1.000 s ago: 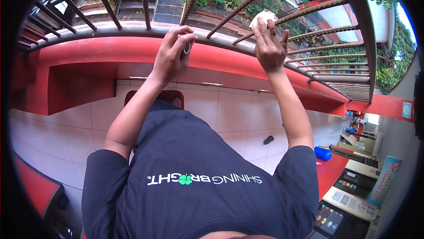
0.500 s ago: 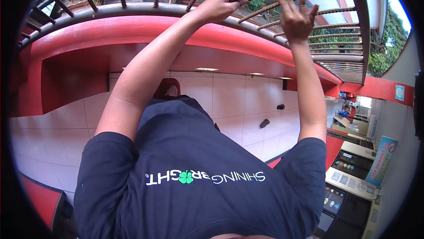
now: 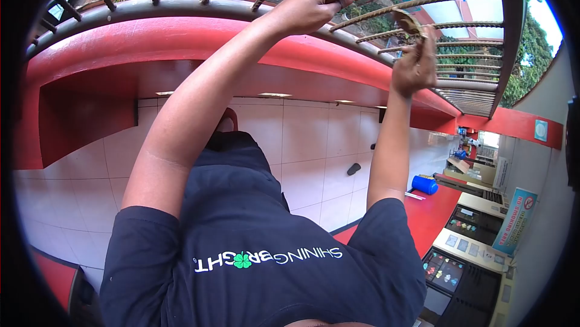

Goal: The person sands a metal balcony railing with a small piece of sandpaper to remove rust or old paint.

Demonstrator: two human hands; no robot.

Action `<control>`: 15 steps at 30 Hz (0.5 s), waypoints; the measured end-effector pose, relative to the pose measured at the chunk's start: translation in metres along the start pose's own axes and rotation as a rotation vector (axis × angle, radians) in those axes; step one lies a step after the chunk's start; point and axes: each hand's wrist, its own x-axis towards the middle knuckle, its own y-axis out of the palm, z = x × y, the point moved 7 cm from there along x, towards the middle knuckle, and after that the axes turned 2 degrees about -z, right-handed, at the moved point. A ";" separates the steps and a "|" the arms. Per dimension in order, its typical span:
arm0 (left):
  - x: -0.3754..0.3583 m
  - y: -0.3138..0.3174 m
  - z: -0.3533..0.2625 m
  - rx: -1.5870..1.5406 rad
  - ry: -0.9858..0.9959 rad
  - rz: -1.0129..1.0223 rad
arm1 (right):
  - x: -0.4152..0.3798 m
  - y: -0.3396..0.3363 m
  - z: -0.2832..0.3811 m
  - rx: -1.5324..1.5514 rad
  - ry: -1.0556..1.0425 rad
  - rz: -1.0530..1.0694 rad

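A curved grille of ribbed metal bars (image 3: 417,3) runs across the top of the view. My left hand (image 3: 317,4) is closed around one of its bars, with the fingers curled over. To the right, my right hand (image 3: 415,64) is raised in front of the grille, its fingers bent together around a thin, crumpled brown piece (image 3: 408,23). This piece overlaps the bars in this view, and its material is not clear. Both arms reach up and away from my dark printed shirt (image 3: 266,266).
Below the grille runs a red ledge (image 3: 181,40) above a tiled floor (image 3: 308,134). A dark slipper (image 3: 354,169) lies on the tiles. At the right are a blue jug (image 3: 425,184) on a red surface (image 3: 432,206), and a no-smoking sign (image 3: 515,221). Plants grow beyond the bars.
My right hand has come down and back from the bars, its fingers going from spread to bent around the brown piece. The left hand keeps its hold. The blue jug has come into view.
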 end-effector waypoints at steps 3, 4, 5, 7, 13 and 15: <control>0.002 -0.001 0.006 -0.030 0.075 0.013 | 0.059 -0.051 0.026 -0.094 -0.001 -0.386; 0.002 -0.002 0.005 -0.057 0.035 0.059 | 0.060 -0.038 0.025 -0.137 -0.214 -0.295; 0.002 -0.003 0.003 -0.086 -0.003 0.108 | 0.056 -0.019 0.021 -0.182 -0.428 -0.203; 0.002 -0.002 0.007 -0.077 -0.041 0.128 | 0.014 0.044 -0.006 -0.272 -0.273 0.148; 0.002 -0.003 0.002 -0.101 0.123 0.067 | -0.099 0.095 0.014 -0.266 -0.379 0.548; 0.006 -0.009 -0.005 -0.047 0.157 0.090 | -0.121 0.107 0.021 -0.214 -0.461 0.652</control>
